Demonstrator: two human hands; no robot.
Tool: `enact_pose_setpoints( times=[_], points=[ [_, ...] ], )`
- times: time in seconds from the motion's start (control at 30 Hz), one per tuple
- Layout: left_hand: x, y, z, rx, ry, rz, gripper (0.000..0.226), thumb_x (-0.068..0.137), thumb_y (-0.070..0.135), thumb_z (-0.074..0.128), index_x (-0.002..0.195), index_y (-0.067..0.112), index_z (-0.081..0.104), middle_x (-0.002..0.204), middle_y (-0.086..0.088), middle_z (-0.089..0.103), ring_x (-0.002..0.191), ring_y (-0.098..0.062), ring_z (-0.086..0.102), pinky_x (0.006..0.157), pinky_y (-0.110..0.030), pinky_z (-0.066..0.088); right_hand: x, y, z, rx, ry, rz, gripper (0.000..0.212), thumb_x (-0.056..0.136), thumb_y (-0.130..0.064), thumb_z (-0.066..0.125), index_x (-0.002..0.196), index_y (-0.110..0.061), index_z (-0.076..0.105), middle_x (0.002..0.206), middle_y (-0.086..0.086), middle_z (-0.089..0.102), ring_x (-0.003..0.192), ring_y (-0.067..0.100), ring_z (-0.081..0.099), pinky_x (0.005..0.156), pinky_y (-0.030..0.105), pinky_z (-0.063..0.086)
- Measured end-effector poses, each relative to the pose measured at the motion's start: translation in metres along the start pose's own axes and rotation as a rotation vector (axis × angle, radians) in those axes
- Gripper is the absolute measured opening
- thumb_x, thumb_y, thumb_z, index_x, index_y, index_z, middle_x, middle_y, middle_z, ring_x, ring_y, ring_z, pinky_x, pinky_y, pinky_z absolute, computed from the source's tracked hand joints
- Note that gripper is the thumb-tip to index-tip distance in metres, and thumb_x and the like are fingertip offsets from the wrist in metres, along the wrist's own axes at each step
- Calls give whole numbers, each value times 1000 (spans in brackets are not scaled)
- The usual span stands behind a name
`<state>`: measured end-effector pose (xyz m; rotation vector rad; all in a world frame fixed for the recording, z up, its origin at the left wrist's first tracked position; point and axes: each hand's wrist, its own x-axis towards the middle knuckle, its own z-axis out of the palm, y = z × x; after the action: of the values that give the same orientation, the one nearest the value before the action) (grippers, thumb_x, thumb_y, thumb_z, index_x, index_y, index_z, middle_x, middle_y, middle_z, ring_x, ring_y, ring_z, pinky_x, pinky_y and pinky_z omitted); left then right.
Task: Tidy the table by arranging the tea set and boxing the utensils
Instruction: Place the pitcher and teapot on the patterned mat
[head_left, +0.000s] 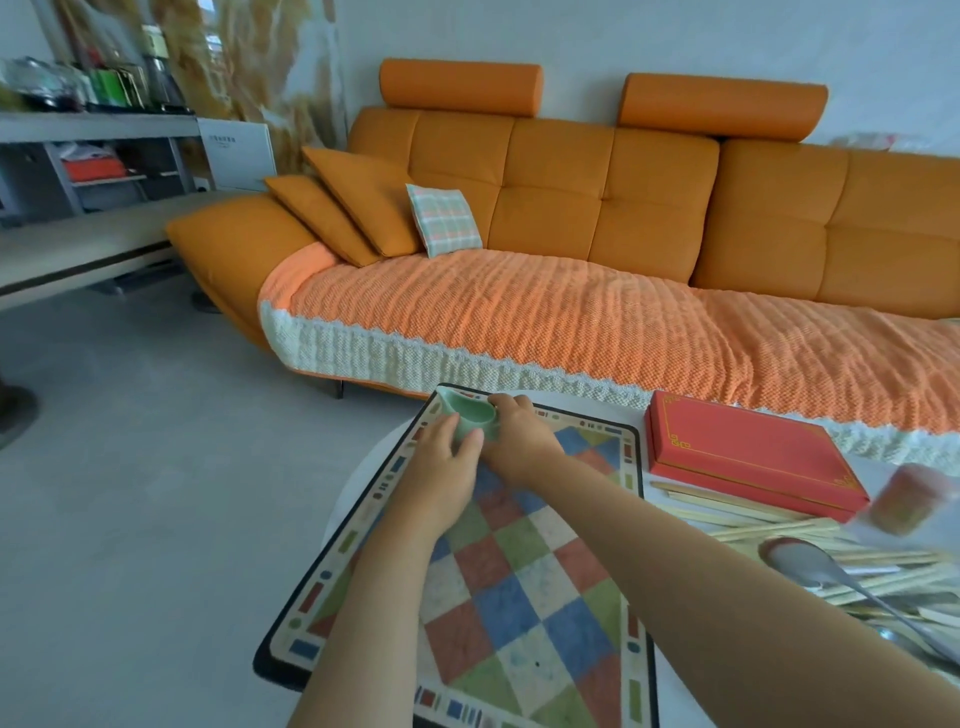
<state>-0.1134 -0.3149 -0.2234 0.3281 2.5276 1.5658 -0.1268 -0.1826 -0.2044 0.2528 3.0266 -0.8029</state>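
Observation:
A pale green ceramic tea pitcher (470, 415) sits at the far left corner of the checkered placemat (524, 582). My left hand (444, 457) curls round its near side and my right hand (519, 434) grips its right side, so much of the pitcher is hidden. To the right lies a closed red box (748, 454). Near it are several wooden chopsticks (769, 530) in a loose pile and a metal spoon (810, 566) lying across them.
A blurred red cylindrical tin (906, 501) stands at the table's right edge beside the box. The round white table (358, 467) ends just left of the mat. An orange sofa (571, 234) with a knitted cover runs behind the table.

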Motion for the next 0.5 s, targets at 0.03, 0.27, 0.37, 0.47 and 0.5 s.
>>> enact_pose_setpoints(
  times=[0.03,0.27,0.37,0.47,0.5],
  points=[
    [1,2,-1,4,2,-4,61,98,56,34,153,30,28,159,9,23,143,-16,29,115,-48,30,-2,2,-3,-23,-19,-20,82,86,-44,65,151,-15,23,143,9,33,119,31,53,94,43,49],
    [-12,45,13,174,174,111,43,98,46,45,138,29,46,140,1,40,130,-21,39,106,-47,39,-55,36,-63,-29,32,-79,69,92,-37,62,151,-22,31,152,4,29,114,26,57,94,37,47],
    [-33,72,49,160,91,206,37,97,44,47,132,31,50,131,7,45,121,-17,46,100,-42,43,-97,71,-98,-70,73,-72,54,91,-32,60,143,-23,46,139,5,47,116,26,56,96,38,47],
    [-68,97,98,124,22,367,26,95,38,53,120,31,56,117,12,51,111,-12,52,95,-36,45,-146,112,-136,-118,104,-14,43,91,-32,60,133,-24,57,128,2,61,111,22,60,92,32,47],
    [-79,106,116,125,-11,413,24,95,37,54,118,32,57,112,14,51,108,-10,53,92,-33,45,-161,126,-150,-136,106,13,41,91,-31,59,132,-24,58,127,-1,62,110,20,61,92,31,47]
  ],
)
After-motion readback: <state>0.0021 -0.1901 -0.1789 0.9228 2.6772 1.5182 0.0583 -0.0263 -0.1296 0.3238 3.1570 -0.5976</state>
